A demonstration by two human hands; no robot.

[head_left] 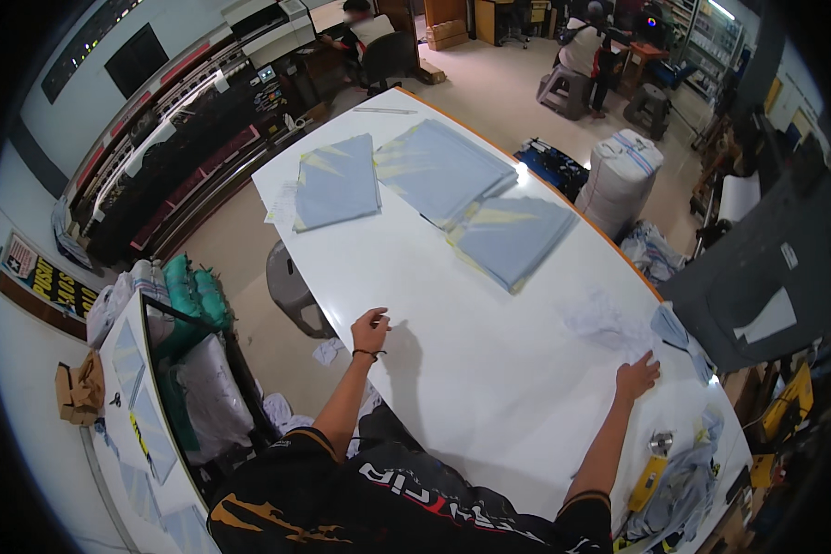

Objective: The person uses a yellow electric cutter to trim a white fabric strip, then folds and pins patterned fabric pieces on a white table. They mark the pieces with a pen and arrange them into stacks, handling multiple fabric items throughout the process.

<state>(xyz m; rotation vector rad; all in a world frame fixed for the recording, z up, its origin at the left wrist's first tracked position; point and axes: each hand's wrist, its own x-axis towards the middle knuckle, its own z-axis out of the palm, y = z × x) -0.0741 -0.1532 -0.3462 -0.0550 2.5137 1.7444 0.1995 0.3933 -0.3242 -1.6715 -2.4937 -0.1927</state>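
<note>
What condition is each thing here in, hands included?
Left hand: fingers loosely curled, nothing visibly held
Right hand: open, palm down
Three blue-grey fabric piles: lying flat
Thin whitish sheet: crumpled
Grey fabric heap: bunched up
White sack: stuffed full, upright
Black scissors: too small to tell

The left hand [370, 329] was held above the left edge of the white table [471, 388], fingers bent. The right hand [636, 377] was positioned just beside crumpled translucent plastic [608, 323]; contact could not be determined. Three folded blue-grey fabric pieces [445, 168] were laid toward the far end. A yellow elongated object [648, 483] was placed beside a grey cloth heap [676, 499].
</note>
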